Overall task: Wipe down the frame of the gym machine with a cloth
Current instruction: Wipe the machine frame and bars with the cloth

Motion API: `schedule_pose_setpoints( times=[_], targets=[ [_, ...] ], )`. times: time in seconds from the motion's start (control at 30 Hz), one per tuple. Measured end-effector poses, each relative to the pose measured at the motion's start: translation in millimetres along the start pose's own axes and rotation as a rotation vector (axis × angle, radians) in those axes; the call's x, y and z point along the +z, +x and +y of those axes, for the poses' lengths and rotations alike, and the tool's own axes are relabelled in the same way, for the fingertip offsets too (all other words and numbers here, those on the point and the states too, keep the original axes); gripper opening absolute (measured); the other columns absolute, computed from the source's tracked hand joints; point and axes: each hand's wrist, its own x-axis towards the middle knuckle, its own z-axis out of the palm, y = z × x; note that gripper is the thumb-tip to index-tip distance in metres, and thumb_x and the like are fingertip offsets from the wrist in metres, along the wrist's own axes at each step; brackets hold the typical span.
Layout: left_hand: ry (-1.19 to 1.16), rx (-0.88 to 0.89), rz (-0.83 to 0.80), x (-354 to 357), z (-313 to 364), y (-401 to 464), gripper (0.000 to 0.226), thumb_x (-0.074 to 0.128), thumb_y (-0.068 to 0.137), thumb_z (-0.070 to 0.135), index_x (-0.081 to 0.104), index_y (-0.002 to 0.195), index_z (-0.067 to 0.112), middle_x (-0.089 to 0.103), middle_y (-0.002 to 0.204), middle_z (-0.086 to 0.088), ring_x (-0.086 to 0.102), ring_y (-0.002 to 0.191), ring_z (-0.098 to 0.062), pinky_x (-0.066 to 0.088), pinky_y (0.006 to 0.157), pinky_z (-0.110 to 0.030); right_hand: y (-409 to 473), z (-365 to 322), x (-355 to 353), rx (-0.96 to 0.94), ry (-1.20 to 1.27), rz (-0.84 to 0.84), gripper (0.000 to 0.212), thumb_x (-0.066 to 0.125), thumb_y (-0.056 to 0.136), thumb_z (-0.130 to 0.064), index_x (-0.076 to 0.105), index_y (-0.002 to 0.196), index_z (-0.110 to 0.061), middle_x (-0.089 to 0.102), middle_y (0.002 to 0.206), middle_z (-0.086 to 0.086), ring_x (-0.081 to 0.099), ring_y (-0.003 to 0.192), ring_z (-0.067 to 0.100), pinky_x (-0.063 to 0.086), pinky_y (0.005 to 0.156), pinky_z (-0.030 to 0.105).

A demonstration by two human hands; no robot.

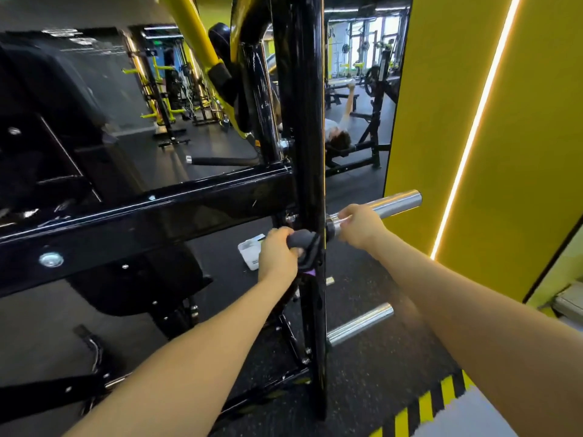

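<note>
The gym machine has a glossy black upright post (307, 127) and a black cross beam (151, 222) running left from it. My left hand (277, 252) grips a dark grey cloth (301, 239) with a purple edge and holds it against the post at mid height. My right hand (359, 227) grips the upper chrome weight peg (392, 205) close to where it meets the post. Part of the cloth is hidden behind the post.
A second chrome peg (359, 323) juts out lower on the post. A white container (250, 250) lies on the dark floor behind it. A yellow wall (504, 137) stands right; a hazard-striped edge (419, 408) is near. A person (339, 134) lies on a bench beyond.
</note>
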Motion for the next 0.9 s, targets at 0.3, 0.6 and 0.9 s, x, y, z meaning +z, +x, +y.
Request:
schedule_pose_setpoints(
  times=[0.3,0.6,0.9],
  targets=[
    [-0.466,-0.314,0.146,26,-34,5,0.02,0.058,0.09,0.001,0.049,0.097,0.018,0.054,0.095,0.004,0.051,0.091,-0.015,0.041,0.078,-0.025,13,2,36,-0.018,0.079,0.086,0.022,0.055,0.088,-0.003,0.06,0.109,-0.006,0.061,0.1,0.007,0.057,0.094,0.023,0.047,0.084,0.032],
    [-0.601,-0.398,0.129,90,-57,41,0.029,0.051,0.092,0.004,0.054,0.12,0.011,0.061,0.107,-0.005,0.057,0.098,-0.023,0.046,0.089,-0.031,19,30,71,0.032,0.112,0.117,0.026,0.053,0.086,-0.001,0.058,0.11,-0.01,0.062,0.1,0.005,0.058,0.098,0.023,0.048,0.087,0.034],
    [-0.466,-0.447,0.029,108,-81,37,0.021,0.044,0.091,-0.002,0.056,0.098,0.014,0.057,0.086,-0.005,0.053,0.076,-0.022,0.047,0.06,-0.02,16,47,94,-0.039,0.168,0.185,0.026,0.048,0.087,0.002,0.049,0.107,-0.014,0.057,0.087,-0.005,0.058,0.09,0.021,0.05,0.08,0.038]
  ],
)
